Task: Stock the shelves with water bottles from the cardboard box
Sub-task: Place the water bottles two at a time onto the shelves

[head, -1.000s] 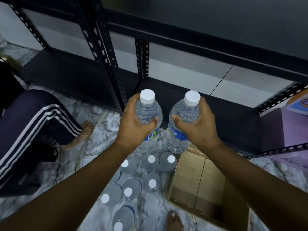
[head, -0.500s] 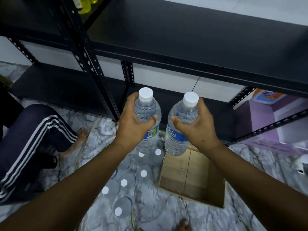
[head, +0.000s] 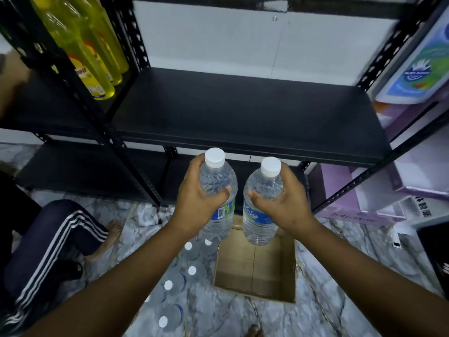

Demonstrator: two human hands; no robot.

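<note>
left hand (head: 196,205): left bottle (head: 220,190) held upright.
right hand (head: 283,203): right bottle (head: 263,203) held upright.
shelf (head: 243,113): bare, ahead and above both caps.

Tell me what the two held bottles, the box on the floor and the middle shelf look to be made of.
Left bottle and right bottle: clear, glossy plastic by the see-through ribbed walls, with white caps.
Box: plain brown cardboard, matte, with fold seams.
Shelf: a matte black board, material unclear; its slotted uprights look like painted metal.

Dim indoor light, motion blur at edges, wide-angle bending, glare on top beam (head: 272,6)
</note>
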